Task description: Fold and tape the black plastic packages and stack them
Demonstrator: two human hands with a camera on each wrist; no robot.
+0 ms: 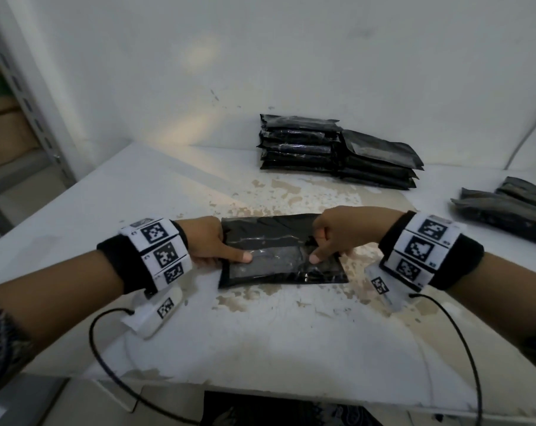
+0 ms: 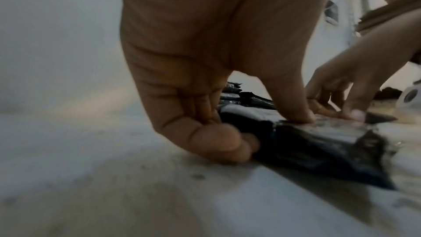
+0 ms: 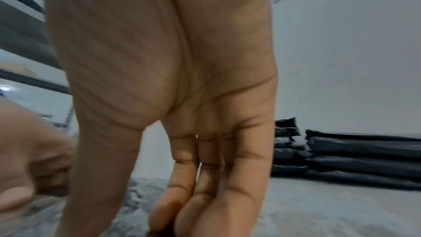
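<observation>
A black plastic package (image 1: pixel 279 250) lies flat on the worn white table (image 1: pixel 260 333), a shiny strip across its top. My left hand (image 1: pixel 226 250) grips its left end: thumb pressed on top, fingers (image 2: pixel 218 141) curled at the edge. At the other end my right hand (image 1: pixel 325 247) holds it the same way, thumb on top and fingers (image 3: pixel 205 195) curled down at the right edge. The left wrist view shows the package (image 2: pixel 318 147) folded and thick. At the back stands a stack of folded black packages (image 1: pixel 300 146).
A second, leaning stack (image 1: pixel 380 161) adjoins the first against the white wall. More black packages (image 1: pixel 506 207) lie at the table's right edge. A metal shelf (image 1: pixel 21 118) stands to the left. Black cables (image 1: pixel 113 364) hang from both wrists over the front edge.
</observation>
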